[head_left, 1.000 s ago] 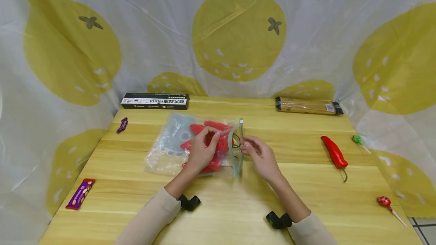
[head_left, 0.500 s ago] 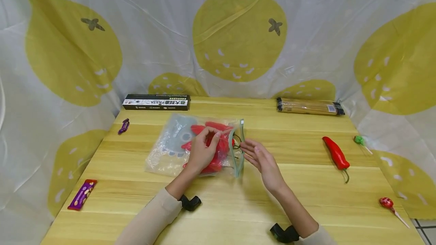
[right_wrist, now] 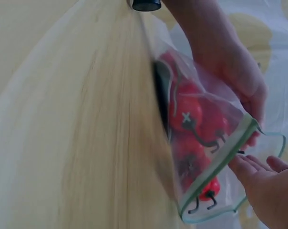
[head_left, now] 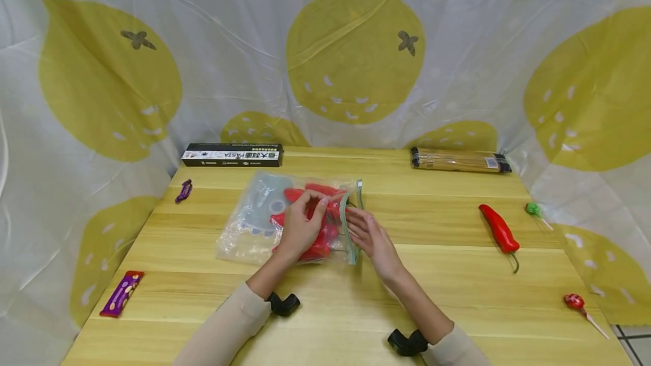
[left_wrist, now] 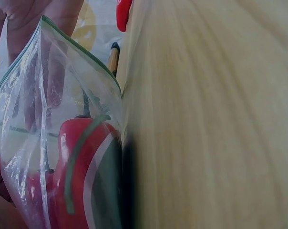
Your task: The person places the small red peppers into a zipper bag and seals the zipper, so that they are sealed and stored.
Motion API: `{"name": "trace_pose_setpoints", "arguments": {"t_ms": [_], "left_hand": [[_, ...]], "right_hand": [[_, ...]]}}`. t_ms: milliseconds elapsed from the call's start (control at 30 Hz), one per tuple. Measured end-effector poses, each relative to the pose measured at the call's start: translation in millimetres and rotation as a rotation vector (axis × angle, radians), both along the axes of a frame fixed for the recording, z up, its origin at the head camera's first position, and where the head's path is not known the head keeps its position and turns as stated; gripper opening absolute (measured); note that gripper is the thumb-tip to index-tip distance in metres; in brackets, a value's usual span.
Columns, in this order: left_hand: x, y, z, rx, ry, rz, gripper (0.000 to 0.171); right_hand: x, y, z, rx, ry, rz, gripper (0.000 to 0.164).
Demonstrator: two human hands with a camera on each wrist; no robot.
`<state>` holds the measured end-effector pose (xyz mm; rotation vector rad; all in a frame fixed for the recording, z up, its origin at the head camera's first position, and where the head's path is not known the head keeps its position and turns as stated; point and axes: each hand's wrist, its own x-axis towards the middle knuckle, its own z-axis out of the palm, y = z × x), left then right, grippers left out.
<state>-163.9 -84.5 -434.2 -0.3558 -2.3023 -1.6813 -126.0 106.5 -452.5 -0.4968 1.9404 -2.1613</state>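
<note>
A clear zip bag [head_left: 236, 236] with a green-edged mouth lies on the table in the head view. Several red chili peppers [head_left: 319, 246] lie inside, their dark stems towards the mouth on the right. My left hand [head_left: 300, 230] pinches the bag's upper layer near the opening. The mouth gapes in the right wrist view, where its green rim [right_wrist: 220, 164] shows. My right hand [head_left: 378, 247] has its fingers straight and reaching into the mouth, close to the stems. In the left wrist view, its fingers [left_wrist: 56, 86] appear through the clear plastic, holding no pepper.
A loose red chili pepper [head_left: 499, 230] lies right, near a green lollipop [head_left: 533, 209] and a red lollipop [head_left: 574, 301]. At the back are a pasta box [head_left: 232, 155] and a noodle pack [head_left: 460, 160]. A wrapped candy [head_left: 183, 191] and chocolate bar [head_left: 122, 294] lie left.
My right hand's bent fingers straightened and drew back slightly from the stems. Then the hand moved left, its fingertips going into the bag's mouth. My left hand keeps its pinch on the bag.
</note>
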Motion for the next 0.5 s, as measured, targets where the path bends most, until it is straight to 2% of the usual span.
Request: {"name": "trace_pose_setpoints", "arguments": {"t_ms": [100,200,367,500], "left_hand": [[-0.7,0.6,-1.3,0.004,0.002,0.001,0.012],[-1.7,1.7,-2.4,0.006,0.0,-0.003,0.013],[-2.0,1.3,-3.6,0.016,-0.008,-0.001,0.012],[-2.6,-0.2,-4.2,0.016,-0.022,0.002,0.012]], "right_hand": [[2.6,11.1,3.4,-0.003,0.039,-0.033,0.053],[7.2,32.3,9.6,0.047,0.082,-0.119,0.044],[18.3,83.0,19.4,0.211,0.106,-0.288,0.043],[27.9,130.8,18.2,0.355,0.116,-0.416,0.047]]}}
